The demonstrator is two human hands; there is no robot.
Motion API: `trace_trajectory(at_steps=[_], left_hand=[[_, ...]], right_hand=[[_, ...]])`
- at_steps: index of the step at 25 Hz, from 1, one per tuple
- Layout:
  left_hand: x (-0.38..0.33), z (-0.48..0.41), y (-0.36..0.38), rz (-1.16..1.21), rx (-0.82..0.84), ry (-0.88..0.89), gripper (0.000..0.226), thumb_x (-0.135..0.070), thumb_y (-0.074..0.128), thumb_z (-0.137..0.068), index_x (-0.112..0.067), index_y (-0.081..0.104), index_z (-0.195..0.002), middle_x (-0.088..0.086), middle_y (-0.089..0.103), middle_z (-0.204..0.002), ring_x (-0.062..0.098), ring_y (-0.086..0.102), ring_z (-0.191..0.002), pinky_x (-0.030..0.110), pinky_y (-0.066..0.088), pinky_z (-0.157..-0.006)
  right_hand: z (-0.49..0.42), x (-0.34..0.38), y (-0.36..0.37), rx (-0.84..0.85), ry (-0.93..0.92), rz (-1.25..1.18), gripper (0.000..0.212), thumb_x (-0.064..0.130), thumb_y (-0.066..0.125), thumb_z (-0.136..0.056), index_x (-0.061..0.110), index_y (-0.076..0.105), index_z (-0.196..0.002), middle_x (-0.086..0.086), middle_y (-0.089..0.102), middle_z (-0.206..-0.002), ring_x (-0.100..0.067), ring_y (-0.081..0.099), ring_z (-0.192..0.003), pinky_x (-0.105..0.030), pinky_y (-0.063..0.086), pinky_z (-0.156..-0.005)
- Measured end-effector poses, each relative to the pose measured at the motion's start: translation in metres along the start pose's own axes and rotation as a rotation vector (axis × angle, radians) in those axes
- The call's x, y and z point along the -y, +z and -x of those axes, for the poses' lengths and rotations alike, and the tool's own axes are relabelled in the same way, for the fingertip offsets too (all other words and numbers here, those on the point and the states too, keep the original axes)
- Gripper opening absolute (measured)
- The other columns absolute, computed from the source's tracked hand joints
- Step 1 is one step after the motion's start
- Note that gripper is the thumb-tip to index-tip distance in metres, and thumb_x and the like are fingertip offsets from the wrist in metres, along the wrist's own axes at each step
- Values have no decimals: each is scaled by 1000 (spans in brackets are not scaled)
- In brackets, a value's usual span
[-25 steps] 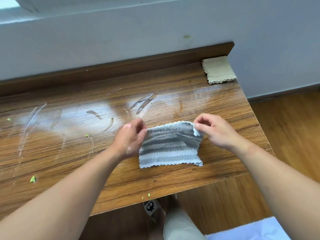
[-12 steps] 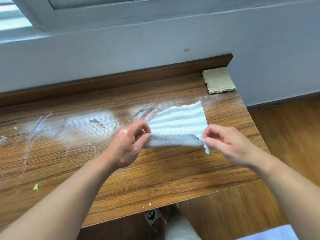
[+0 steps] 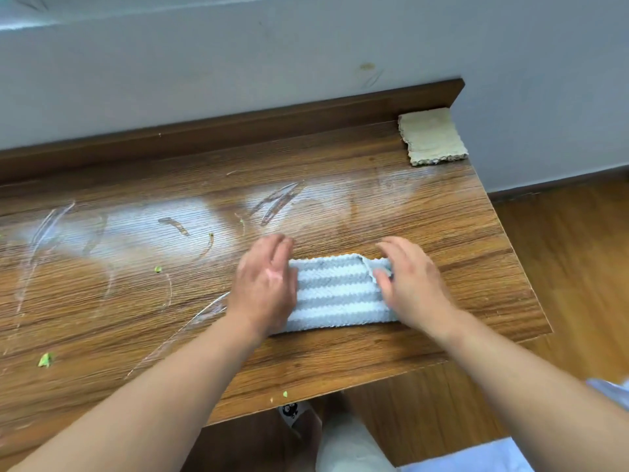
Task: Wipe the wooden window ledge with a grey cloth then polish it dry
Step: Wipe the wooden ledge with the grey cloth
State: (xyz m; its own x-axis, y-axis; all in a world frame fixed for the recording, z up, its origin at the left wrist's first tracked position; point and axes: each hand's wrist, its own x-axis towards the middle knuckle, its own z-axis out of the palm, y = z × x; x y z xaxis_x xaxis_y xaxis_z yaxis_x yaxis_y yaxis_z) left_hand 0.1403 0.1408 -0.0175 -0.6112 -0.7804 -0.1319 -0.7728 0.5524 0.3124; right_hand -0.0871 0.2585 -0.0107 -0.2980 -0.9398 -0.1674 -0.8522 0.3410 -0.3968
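Observation:
A grey and white striped cloth (image 3: 335, 291), folded into a rectangle, lies flat on the wooden window ledge (image 3: 340, 356) near its right end. My left hand (image 3: 263, 284) lies palm down over the cloth's left edge with fingers fairly straight. My right hand (image 3: 410, 281) rests on the cloth's right edge, fingers loosely bent, thumb at a turned-up corner. The ledge is smeared with whitish streaks and dotted with small green bits (image 3: 45, 360).
A beige cloth (image 3: 432, 137) lies in the ledge's far right corner against the wall (image 3: 306, 63). The ledge's front edge runs just below my forearms. Wooden floor (image 3: 578, 284) lies to the right, and my slippered foot (image 3: 292, 412) shows below.
Both hands had pinched the cloth by its corners and flipped it over in the air. Now it lies folded flat on the ledge with both hands resting on its ends.

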Motion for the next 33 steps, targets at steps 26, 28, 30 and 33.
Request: trace_trajectory(at_steps=[26,28,30,33], left_hand=[[98,-146,-12,-220,357,138,102,-89,-9,-75,-30,-18,-157,-2,-28,-164,20,-32,-149,53,-13,-121],[87,-79,-4,-188,323,139,100,-88,7,-84,-24,-7,-160,3,-13,-168,29,-19,-153,57,-5,-121],[73,-20,3,-170,350,197,95,-81,26,-92,-16,13,-160,8,11,-168,36,4,-154,59,9,-115],[82,-21,-2,-171,385,157,89,-78,20,-94,-20,8,-161,4,7,-169,32,-2,-155,56,5,-117]], right_hand=[[-192,81,56,267,-258,232,80,64,3,-95,24,0,-164,-3,-12,-172,-23,-21,-155,-52,-11,-124],[-132,85,66,264,-327,238,81,64,20,-96,19,19,-163,-6,8,-172,-26,-4,-158,-53,1,-124],[-75,87,73,287,-404,256,81,63,36,-94,14,36,-158,-8,25,-168,-28,16,-156,-54,15,-119],[-82,86,73,308,-417,260,81,65,35,-95,16,34,-159,-6,25,-168,-26,16,-156,-53,14,-119]])
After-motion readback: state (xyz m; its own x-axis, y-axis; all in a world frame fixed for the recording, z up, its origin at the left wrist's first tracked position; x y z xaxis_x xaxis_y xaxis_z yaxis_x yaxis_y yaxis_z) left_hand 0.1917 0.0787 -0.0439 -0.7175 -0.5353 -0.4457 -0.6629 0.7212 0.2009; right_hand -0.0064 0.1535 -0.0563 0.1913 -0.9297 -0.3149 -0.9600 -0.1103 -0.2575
